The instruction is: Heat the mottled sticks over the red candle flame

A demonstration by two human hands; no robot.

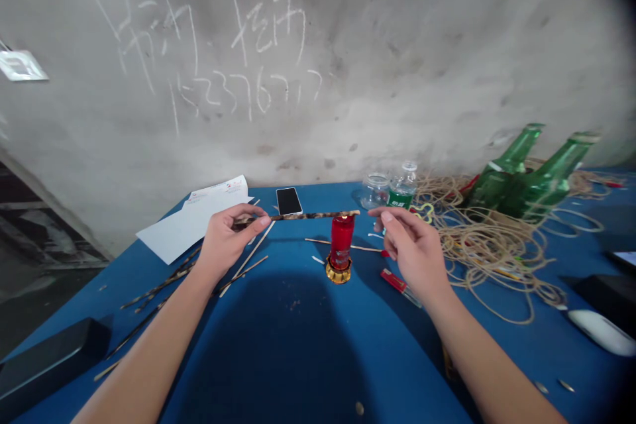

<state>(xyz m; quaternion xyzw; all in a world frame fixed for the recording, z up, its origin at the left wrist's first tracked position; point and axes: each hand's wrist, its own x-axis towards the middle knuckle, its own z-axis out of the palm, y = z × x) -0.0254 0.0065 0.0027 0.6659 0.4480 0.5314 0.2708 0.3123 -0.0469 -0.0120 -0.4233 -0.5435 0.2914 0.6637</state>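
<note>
Item one on our desk [74, 324], which has a blue cover: a thin scorched stick [308, 216], mottled brown and black, held level in our left hand [226, 243], its thumb and fingers [253, 213] pinching the stick near one end. Its far end reaches over a red candle [342, 242] in a gold holder [338, 270], crossing at or just above the candle's top; we cannot tell whether they touch. Item two: our right hand [412, 253], beside that far end and apart from it, its fingers [392, 217] loosely curled and spread from the thumb, pinching nothing. Below it lies a red lighter [394, 280]. Further along the desk we list a pale stick [248, 258] under the left wrist, more scorched sticks [159, 285] at left, white papers [191, 222], and a smartphone [289, 201] behind the left hand. Behind the right hand stand a glass jar [375, 191] and a plastic bottle with a green label [403, 187]. To the right are two green glass bottles [527, 179] lying amid loose coils of twine [489, 245], then a white computer mouse [601, 332]. A dark case [50, 358] sits at the near left corner. Behind everything rises a concrete wall with chalk writing [199, 46].
</note>
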